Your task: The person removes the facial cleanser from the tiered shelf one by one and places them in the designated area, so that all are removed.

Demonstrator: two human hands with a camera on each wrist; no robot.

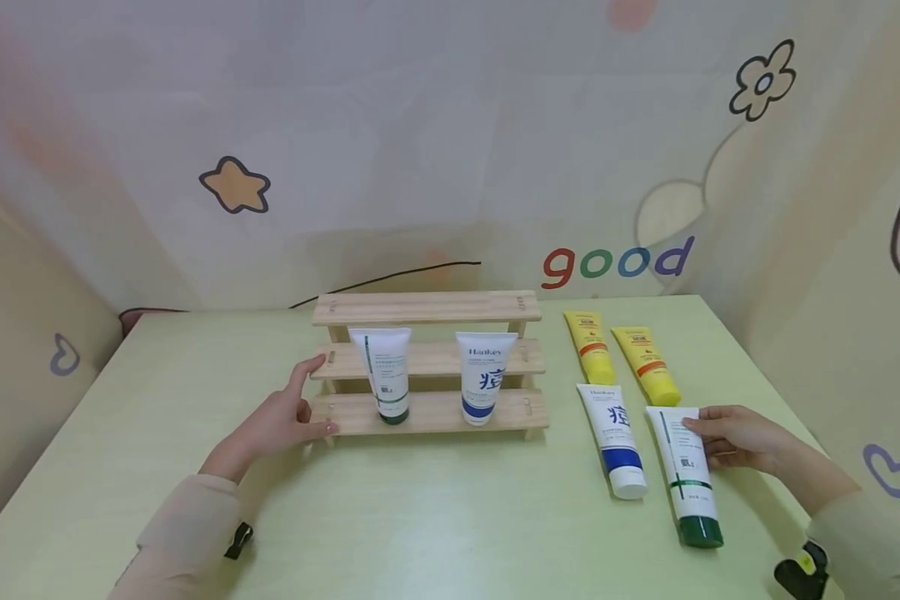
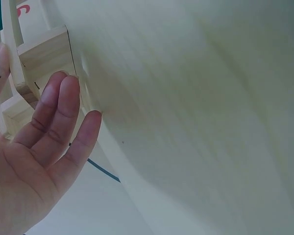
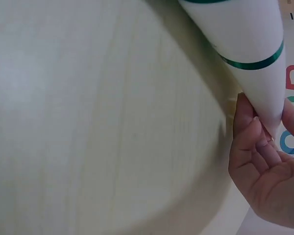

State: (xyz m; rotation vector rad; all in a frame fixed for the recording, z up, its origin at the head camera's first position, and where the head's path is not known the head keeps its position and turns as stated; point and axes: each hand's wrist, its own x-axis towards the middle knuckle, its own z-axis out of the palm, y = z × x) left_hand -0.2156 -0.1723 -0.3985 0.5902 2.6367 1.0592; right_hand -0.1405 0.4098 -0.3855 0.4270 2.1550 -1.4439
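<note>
White, green-capped plastic tube [image 1: 686, 467], near right, is pinched at its flat far end by the right hand [image 1: 742, 437]; snug, unsqueezed seems best! Pale wooden three-step rack [image 1: 435, 360], left end, is touched by the left hand [image 1: 277, 421], fingers loosely extended.

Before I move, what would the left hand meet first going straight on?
The wooden rack: the left hand appears to be touching its left end, though depth there is hard to judge.
</note>
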